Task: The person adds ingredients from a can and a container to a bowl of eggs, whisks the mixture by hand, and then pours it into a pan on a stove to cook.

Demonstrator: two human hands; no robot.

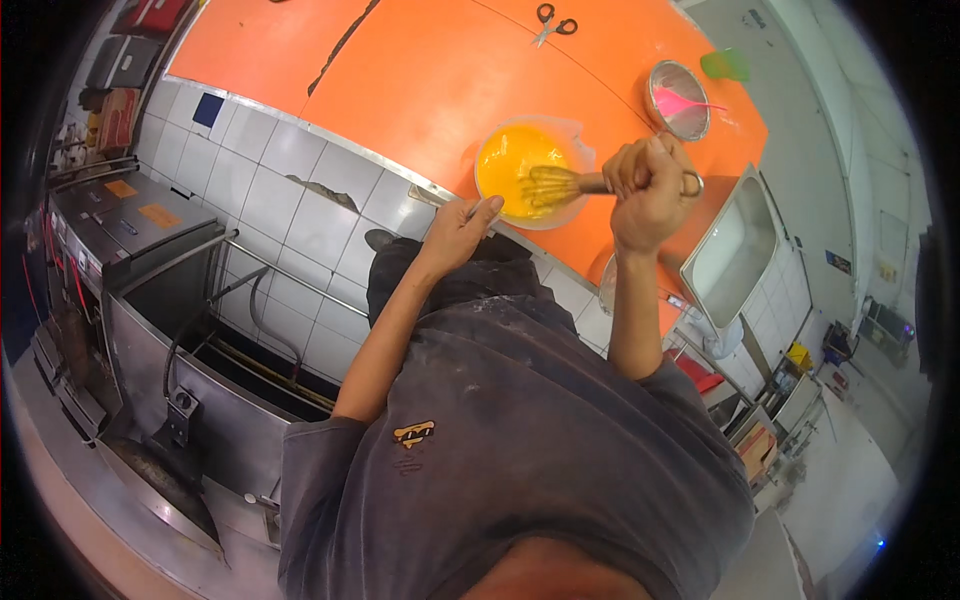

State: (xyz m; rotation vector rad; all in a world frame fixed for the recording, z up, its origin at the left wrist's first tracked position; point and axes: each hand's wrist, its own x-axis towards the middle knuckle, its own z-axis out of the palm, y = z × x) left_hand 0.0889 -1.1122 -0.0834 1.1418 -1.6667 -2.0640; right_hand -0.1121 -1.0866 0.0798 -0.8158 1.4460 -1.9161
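Note:
My right hand (651, 191) is closed around the handle of a wire whisk (553, 187). The whisk tilts down, and its wires dip into a yellow-orange liquid (510, 161). That liquid, which looks like beaten egg, fills part of a translucent plastic container (579, 146) on the orange tabletop (420, 90), near its front edge. At the container's near left side, my left hand (457, 234) grips what appears to be its handle, thumb on top. The fingers below are partly hidden.
Scissors (553, 26) lie at the far side. To the right stands a metal bowl (660, 120) holding a pink plastic scoop (671, 101), with a green object (725, 65) beyond. A rectangular basin (731, 247) adjoins the table's right. Steel kitchen equipment (202, 390) stands at left.

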